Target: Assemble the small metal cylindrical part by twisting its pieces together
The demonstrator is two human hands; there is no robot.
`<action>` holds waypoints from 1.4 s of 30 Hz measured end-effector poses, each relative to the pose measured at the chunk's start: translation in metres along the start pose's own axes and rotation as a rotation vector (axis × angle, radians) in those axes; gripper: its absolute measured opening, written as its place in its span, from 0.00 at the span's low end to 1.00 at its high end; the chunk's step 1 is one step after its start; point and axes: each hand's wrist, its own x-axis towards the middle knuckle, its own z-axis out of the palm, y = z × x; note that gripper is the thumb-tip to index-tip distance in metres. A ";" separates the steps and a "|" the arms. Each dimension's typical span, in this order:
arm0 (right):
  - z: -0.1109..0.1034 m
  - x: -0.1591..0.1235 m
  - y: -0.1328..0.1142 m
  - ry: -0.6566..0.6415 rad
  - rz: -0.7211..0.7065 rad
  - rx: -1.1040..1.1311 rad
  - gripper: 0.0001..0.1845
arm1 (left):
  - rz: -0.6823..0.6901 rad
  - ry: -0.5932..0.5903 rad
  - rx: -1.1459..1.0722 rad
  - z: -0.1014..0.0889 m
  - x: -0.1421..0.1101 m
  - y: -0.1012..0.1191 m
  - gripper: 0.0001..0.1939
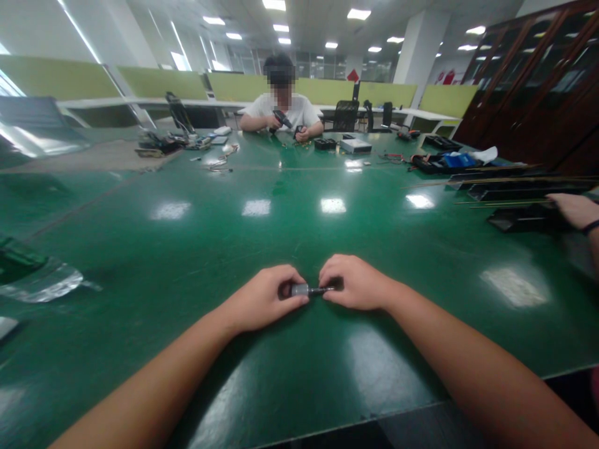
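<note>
A small grey cylinder with a thin dark shaft (300, 290) lies level, low over the green tabletop, between my two hands. My left hand (262, 297) curls round the grey cylinder, thumb along its near side and fingers on the far side. Closed about the other end, my right hand (354, 284) has its thumb and fingers at the tip of the thin shaft. That tip is partly hidden by the fingers, and its exact kind does not show.
Across the green table (281, 237), a person (281, 106) holds a power drill (281, 118) and a small dark part. A plastic bottle (42, 277) lies at left. On the right, another person's hand (575, 209) touches black trays (519, 218); a tool bag (440, 163) sits behind.
</note>
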 end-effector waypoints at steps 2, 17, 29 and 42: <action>0.000 0.000 0.000 -0.003 0.007 -0.003 0.04 | -0.002 0.003 0.001 0.000 0.000 0.000 0.12; -0.010 -0.003 -0.001 -0.048 0.066 -0.002 0.04 | -0.005 0.002 -0.006 -0.001 -0.001 0.000 0.12; -0.014 -0.004 -0.001 -0.065 0.084 0.009 0.05 | 0.008 0.011 -0.022 -0.001 -0.002 0.000 0.12; -0.016 -0.006 0.003 -0.106 0.102 -0.027 0.05 | 0.001 0.002 -0.022 -0.002 -0.002 0.000 0.13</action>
